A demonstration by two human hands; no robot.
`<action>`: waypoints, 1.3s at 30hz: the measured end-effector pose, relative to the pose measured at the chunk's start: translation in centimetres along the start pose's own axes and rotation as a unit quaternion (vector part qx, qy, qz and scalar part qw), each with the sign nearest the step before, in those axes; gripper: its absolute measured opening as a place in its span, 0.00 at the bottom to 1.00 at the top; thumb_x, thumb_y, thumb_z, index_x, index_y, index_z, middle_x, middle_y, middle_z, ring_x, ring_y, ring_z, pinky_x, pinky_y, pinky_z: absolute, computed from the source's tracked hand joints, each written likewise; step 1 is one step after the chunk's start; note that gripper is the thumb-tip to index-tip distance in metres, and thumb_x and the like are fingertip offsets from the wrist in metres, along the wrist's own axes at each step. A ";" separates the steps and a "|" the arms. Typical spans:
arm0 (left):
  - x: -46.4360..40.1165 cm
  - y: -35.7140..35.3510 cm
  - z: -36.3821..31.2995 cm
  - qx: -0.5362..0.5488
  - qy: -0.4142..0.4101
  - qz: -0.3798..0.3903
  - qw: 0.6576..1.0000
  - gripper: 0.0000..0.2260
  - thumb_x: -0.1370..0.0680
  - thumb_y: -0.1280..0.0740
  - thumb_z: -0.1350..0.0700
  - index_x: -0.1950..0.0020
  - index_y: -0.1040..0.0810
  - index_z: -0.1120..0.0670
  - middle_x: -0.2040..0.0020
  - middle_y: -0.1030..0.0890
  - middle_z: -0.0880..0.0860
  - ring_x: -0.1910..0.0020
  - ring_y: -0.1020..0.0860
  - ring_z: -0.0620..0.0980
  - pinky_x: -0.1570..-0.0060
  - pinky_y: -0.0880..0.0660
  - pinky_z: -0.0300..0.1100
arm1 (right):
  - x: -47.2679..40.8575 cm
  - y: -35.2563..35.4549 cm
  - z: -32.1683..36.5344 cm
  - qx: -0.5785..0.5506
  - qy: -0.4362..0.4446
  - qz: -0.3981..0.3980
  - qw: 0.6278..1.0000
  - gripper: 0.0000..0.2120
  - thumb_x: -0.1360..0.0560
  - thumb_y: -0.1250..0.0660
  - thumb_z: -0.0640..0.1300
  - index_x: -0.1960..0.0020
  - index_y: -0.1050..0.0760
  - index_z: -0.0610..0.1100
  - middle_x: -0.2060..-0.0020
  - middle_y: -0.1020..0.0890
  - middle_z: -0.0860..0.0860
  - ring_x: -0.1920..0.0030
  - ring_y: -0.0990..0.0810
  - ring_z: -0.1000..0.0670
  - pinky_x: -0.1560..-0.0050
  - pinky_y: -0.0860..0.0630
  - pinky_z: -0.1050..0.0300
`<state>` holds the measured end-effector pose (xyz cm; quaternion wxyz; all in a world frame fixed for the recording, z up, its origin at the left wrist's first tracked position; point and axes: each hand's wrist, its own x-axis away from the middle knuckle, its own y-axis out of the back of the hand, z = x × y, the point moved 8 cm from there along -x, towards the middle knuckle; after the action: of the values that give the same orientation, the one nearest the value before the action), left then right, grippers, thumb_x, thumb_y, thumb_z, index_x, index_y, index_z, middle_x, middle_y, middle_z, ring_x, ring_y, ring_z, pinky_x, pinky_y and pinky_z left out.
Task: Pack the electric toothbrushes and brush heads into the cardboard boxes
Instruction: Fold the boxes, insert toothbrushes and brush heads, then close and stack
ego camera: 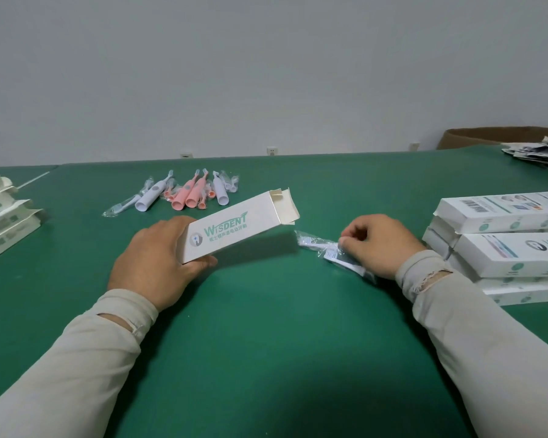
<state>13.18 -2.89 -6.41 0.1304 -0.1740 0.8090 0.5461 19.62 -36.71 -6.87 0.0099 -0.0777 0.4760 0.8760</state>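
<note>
The left hand [154, 259] grips a white cardboard box [234, 227] printed "WISDENT" in green, its end flaps open toward the right and raised off the green worktop [266, 343]. Just beyond that open end, the right hand [377, 245] pinches bagged brush heads [326, 249] lying on the worktop.

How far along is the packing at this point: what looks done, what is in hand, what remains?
Looks done: white boxes stacked at the right, though whether they are filled cannot be seen. In hand: the left hand holds an open box, flaps up; the right hand pinches bagged brush heads. Left: pink and white toothbrushes lying loose at the back, and boxes at the left.
</note>
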 end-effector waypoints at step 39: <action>0.6 -0.4 -2.3 0.015 -0.068 0.021 0.997 0.22 0.31 0.27 0.38 0.40 0.29 0.37 0.51 0.25 0.40 0.48 0.28 0.49 0.53 0.25 0.50 | 5.0 2.2 7.7 -0.272 0.218 -0.217 0.912 0.06 0.27 0.25 0.40 0.56 0.16 0.50 0.61 0.23 0.57 0.64 0.24 0.59 0.60 0.30 0.72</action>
<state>12.74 -5.27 -6.10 0.1759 -0.1170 0.8100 0.5470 13.46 -31.78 -1.62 0.0745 -0.3679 0.1810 0.9090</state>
